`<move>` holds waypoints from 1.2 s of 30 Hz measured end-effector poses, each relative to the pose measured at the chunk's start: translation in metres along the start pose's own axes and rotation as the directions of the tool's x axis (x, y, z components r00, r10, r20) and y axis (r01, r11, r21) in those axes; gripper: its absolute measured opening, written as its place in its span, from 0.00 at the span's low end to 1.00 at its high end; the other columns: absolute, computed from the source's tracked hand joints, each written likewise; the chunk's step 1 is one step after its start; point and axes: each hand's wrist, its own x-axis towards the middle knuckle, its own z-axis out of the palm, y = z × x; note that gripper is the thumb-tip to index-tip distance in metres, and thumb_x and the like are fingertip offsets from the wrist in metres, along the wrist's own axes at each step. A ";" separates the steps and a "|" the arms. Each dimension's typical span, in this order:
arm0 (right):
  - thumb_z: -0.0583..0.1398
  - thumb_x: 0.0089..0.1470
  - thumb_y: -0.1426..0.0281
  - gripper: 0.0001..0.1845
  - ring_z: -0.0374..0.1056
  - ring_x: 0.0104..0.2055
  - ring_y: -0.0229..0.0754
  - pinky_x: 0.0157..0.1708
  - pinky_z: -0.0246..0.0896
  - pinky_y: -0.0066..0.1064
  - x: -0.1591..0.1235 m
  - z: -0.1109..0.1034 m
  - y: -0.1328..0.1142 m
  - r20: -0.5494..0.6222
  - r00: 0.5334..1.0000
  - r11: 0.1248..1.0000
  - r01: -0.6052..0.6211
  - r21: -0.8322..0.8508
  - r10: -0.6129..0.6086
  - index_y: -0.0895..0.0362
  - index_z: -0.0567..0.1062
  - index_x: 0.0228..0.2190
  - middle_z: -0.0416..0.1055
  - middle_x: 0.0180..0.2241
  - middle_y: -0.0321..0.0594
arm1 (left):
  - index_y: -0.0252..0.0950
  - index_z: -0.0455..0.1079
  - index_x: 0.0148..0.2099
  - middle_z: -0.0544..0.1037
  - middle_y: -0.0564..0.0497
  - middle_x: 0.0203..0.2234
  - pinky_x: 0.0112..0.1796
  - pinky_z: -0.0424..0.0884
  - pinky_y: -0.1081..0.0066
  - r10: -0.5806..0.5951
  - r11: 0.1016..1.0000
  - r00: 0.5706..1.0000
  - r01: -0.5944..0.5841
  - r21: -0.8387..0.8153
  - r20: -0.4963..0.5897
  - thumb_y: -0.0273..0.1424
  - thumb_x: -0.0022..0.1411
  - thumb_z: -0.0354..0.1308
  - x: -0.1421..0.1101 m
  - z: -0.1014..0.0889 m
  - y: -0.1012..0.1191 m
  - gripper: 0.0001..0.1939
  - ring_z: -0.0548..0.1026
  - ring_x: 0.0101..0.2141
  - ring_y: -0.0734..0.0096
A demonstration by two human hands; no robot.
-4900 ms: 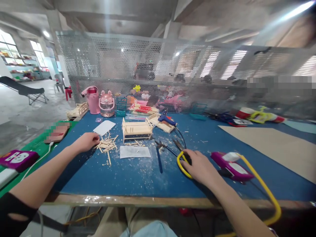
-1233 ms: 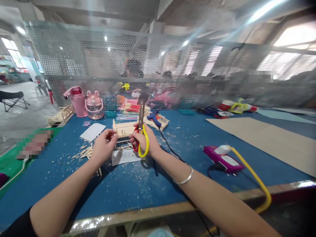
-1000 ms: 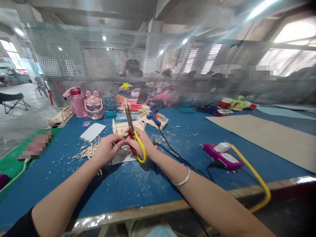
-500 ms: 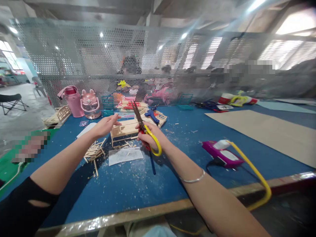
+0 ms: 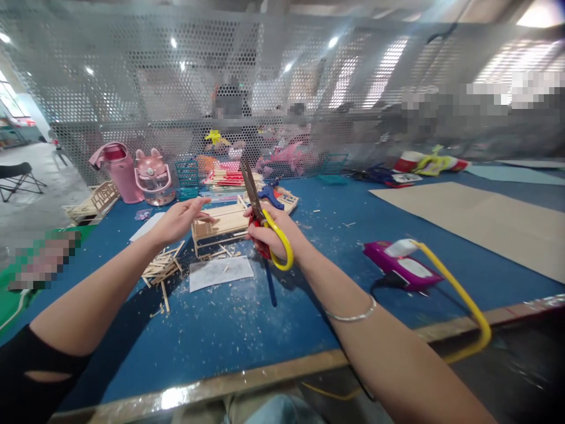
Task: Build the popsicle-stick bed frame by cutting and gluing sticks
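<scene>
My right hand (image 5: 285, 229) grips a pair of scissors (image 5: 253, 191) with yellow and red handles, the blades pointing up and away from me. My left hand (image 5: 180, 221) reaches over the left end of a small wooden stick-built model (image 5: 229, 219), shaped like a bed. Its fingers are stretched out; whether they touch the model I cannot tell. Below that hand lies a heap of short wooden sticks (image 5: 162, 265). In front of the model is a white paper strip (image 5: 220, 273) with a small bit of wood on it.
A blue glue gun (image 5: 270, 196) rests behind the scissors. Two pink bottles, one a flask (image 5: 123, 174) and one a clear-bodied jug (image 5: 153, 179), stand back left. A purple power block (image 5: 401, 268) with a yellow cable sits right, near brown card (image 5: 477, 224). Perforated screen (image 5: 185, 88) runs behind.
My right hand picked up the scissors from the table and brought them to my left hand over the paper. Since then the hands have parted, my left moving to the model with fingers extended.
</scene>
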 end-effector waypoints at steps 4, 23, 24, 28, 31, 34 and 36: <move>0.56 0.41 0.71 0.14 0.58 0.14 0.30 0.13 0.51 0.22 -0.001 0.001 -0.002 -0.006 1.000 1.000 -0.006 -0.020 0.006 0.55 0.63 0.34 0.65 0.18 0.29 | 0.33 0.70 0.47 0.79 0.44 0.25 0.45 0.61 0.64 -0.007 0.999 1.000 0.007 0.036 -0.002 0.41 0.55 0.51 -0.001 0.001 0.003 0.22 0.76 0.38 0.58; 0.55 0.40 0.73 0.14 0.57 0.13 0.29 0.12 0.51 0.22 -0.002 0.003 -0.002 -0.003 1.000 0.999 0.003 -0.048 -0.003 0.56 0.63 0.34 0.65 0.19 0.30 | 0.34 0.50 0.61 0.77 0.42 0.38 0.37 0.67 0.67 -0.005 0.913 0.990 -0.053 0.404 0.141 0.36 0.47 0.61 0.001 0.000 0.004 0.41 0.75 0.37 0.62; 0.55 0.40 0.73 0.14 0.57 0.13 0.29 0.12 0.51 0.22 -0.002 0.003 -0.002 0.000 1.000 0.999 0.004 -0.047 -0.004 0.56 0.63 0.34 0.65 0.19 0.30 | 0.34 0.51 0.61 0.78 0.43 0.36 0.36 0.67 0.67 0.002 0.897 0.991 -0.062 0.438 0.136 0.35 0.47 0.61 0.001 0.001 0.005 0.40 0.75 0.36 0.62; 0.55 0.40 0.74 0.14 0.57 0.13 0.29 0.12 0.51 0.21 -0.001 0.003 0.000 0.016 1.000 0.999 0.005 -0.047 -0.004 0.56 0.63 0.35 0.65 0.19 0.30 | 0.33 0.53 0.61 0.79 0.46 0.29 0.34 0.66 0.68 0.034 0.850 0.992 -0.091 0.518 0.119 0.32 0.47 0.60 0.001 0.005 0.010 0.38 0.75 0.32 0.63; 0.55 0.41 0.74 0.14 0.57 0.13 0.28 0.13 0.51 0.21 -0.001 0.002 0.001 0.032 0.999 0.999 0.011 -0.048 -0.010 0.56 0.63 0.35 0.65 0.19 0.30 | 0.33 0.54 0.60 0.79 0.48 0.26 0.32 0.65 0.68 0.050 0.838 0.993 -0.101 0.537 0.109 0.32 0.46 0.60 0.001 0.006 0.010 0.38 0.75 0.30 0.63; 0.55 0.41 0.74 0.14 0.57 0.14 0.29 0.13 0.51 0.21 -0.001 0.002 0.001 0.039 0.999 0.998 0.018 -0.059 -0.016 0.56 0.63 0.35 0.65 0.19 0.30 | 0.33 0.56 0.59 0.79 0.48 0.25 0.31 0.66 0.69 0.057 0.842 0.994 -0.100 0.530 0.098 0.32 0.46 0.61 0.002 0.007 0.007 0.37 0.75 0.28 0.63; 0.55 0.42 0.74 0.14 0.57 0.14 0.29 0.13 0.51 0.21 -0.001 0.003 0.001 0.038 0.999 0.998 0.012 -0.067 -0.009 0.56 0.63 0.35 0.65 0.19 0.30 | 0.33 0.57 0.59 0.79 0.47 0.25 0.31 0.66 0.68 0.061 0.848 0.993 -0.105 0.519 0.101 0.32 0.46 0.61 0.002 0.007 0.004 0.36 0.75 0.29 0.62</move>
